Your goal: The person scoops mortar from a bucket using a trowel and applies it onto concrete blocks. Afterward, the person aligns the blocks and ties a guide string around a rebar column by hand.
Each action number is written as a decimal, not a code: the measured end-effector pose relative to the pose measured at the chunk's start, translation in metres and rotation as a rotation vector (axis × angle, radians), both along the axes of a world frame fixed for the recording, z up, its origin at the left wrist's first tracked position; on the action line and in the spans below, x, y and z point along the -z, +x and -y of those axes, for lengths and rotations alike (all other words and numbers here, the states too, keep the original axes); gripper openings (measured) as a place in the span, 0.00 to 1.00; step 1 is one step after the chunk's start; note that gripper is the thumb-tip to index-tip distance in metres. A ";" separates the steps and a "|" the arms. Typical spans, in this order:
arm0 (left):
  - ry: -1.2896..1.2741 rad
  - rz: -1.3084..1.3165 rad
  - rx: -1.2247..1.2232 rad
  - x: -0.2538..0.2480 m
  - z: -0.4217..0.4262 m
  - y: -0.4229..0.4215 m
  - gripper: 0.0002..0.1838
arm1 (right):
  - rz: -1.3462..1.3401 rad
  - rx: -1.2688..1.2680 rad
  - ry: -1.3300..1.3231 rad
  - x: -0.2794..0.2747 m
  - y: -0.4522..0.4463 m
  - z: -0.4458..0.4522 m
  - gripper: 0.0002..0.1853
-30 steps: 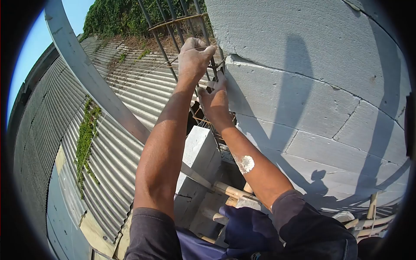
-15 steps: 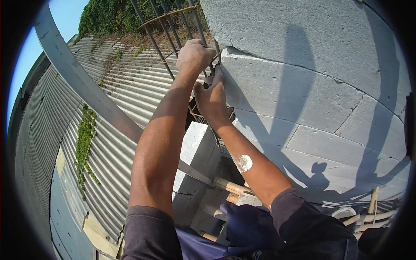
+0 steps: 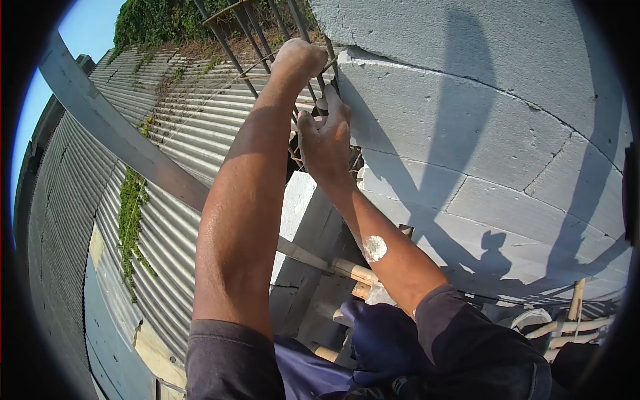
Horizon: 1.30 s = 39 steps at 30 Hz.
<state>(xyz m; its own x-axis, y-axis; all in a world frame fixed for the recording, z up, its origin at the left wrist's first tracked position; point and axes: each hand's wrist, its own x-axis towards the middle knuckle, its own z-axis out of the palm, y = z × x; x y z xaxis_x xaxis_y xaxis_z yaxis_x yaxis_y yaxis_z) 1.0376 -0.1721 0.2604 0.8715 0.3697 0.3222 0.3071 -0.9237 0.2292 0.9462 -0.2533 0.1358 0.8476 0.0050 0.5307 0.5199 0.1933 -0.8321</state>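
Note:
My left hand (image 3: 300, 59) is a dusty fist at the rebar cage (image 3: 255, 41), closed around a bar near a thin steel tie. Just below it, my right hand (image 3: 325, 137) has its thumb raised and its fingers curled among the same upright bars. What lies between the right hand's fingers is partly hidden. The cage stands against the end of a pale block wall (image 3: 460, 107). Under my right hand, a white block column (image 3: 300, 207) shows between my forearms. A white patch marks my right forearm.
Corrugated roofing (image 3: 200, 113) spreads below on the left, with a green creeper (image 3: 130, 227) on it. A long, flat, curved-looking bar (image 3: 120, 120) crosses the left side. Bamboo poles (image 3: 353, 270) lie below me, and more poles (image 3: 580, 330) stand at lower right near a bucket (image 3: 531, 319).
The view has tilted slightly down, so cage, wall and hands sit higher in the picture. My right hand's thumb and fingers have shifted a little around the bars; my left fist stays at the cage.

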 end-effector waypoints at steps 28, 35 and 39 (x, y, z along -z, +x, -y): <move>-0.597 0.444 0.371 0.023 0.000 -0.030 0.17 | 0.069 0.008 0.101 -0.007 -0.014 -0.004 0.24; -0.573 -0.055 0.370 -0.011 -0.009 -0.040 0.15 | 0.054 0.342 -0.232 -0.008 0.008 0.016 0.16; -0.671 -0.034 0.441 -0.008 -0.015 -0.044 0.14 | 0.075 0.370 -0.322 -0.007 0.016 0.022 0.15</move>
<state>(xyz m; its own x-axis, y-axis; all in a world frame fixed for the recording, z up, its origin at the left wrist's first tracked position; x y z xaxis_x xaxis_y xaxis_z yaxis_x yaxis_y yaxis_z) 0.9932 -0.1568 0.2681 0.9877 0.0944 0.1245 -0.0376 -0.6301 0.7756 0.9624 -0.2757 0.1425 0.7830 -0.1158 0.6111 0.5656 -0.2762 -0.7770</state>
